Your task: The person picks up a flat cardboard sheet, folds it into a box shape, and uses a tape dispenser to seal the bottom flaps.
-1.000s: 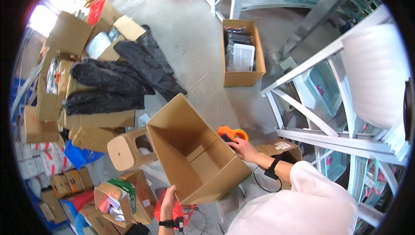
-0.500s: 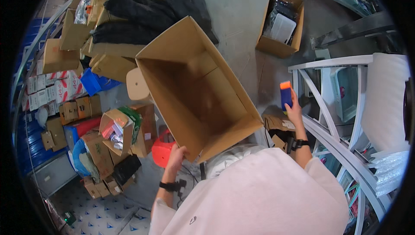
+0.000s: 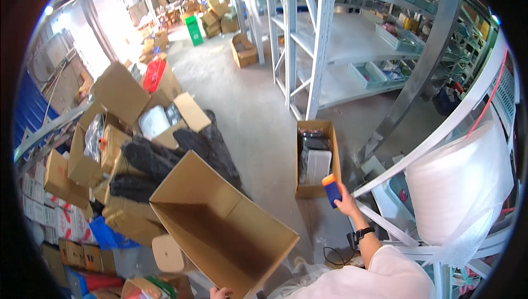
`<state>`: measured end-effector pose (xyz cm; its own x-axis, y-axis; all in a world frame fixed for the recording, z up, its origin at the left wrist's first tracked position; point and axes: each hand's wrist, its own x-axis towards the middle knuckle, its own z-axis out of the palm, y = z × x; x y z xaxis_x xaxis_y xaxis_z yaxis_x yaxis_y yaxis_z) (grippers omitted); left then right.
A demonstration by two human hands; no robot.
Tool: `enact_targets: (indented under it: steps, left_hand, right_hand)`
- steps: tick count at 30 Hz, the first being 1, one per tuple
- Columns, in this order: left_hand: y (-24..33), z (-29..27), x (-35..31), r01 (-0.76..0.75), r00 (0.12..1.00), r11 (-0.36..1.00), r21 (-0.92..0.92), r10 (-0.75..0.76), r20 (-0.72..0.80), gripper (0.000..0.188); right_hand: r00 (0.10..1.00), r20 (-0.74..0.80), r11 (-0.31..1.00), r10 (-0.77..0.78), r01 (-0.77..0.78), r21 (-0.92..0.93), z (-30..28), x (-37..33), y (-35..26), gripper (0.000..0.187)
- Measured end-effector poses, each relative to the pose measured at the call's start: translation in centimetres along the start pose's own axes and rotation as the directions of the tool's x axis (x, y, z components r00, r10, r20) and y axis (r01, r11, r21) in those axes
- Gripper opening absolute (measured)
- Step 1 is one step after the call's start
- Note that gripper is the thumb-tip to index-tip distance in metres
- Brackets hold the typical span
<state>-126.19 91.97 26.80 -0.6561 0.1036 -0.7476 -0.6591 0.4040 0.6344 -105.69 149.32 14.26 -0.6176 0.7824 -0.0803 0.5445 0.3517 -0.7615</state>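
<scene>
A big open cardboard box [image 3: 214,189] is tilted in front of me, its bare inside facing up. My left hand [image 3: 221,292] grips the box's near edge at the bottom of the view, mostly cut off by the frame. To the right, my right hand [image 3: 346,202] is closed round a small dark blue block-shaped thing with an orange end [image 3: 332,192]; its kind is unclear. Just beyond that hand, a narrower cardboard box [image 3: 314,191] stands on the floor, holding a white plastic piece [image 3: 318,166] and dark wrapped items.
Black fabric [image 3: 146,161] and opened cartons [image 3: 122,91] are piled on the left. A large white foam roll [image 3: 456,189] stands at the right beside white metal frames. Shelving [image 3: 352,43] with bins rises ahead, and a green container [image 3: 193,30] stands far off.
My view has tilted up, bringing the shelving and far floor into sight. The big box and my left hand now appear lower in the picture. Both hands keep their hold.
</scene>
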Motion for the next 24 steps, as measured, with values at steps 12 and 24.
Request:
enact_targets:
  steps: [12, 24]
  left_hand:
    - [15.5, 1.2, 18.7, -0.278, 0.960, 0.958, 0.071, 0.275, 0.056, 0.015]
    - [24.6, 4.8, 27.6, -0.213, 0.977, 0.968, 0.135, 0.208, 0.047, 0.026]
  right_hand:
    - [0.931, 0.327, 0.937, 0.166, -0.045, -0.347, -1.2, 12.4, -7.2, 0.053]
    - [0.961, 0.274, 0.990, 0.049, -0.011, -0.139, 2.2, 27.7, -9.4, 0.056]
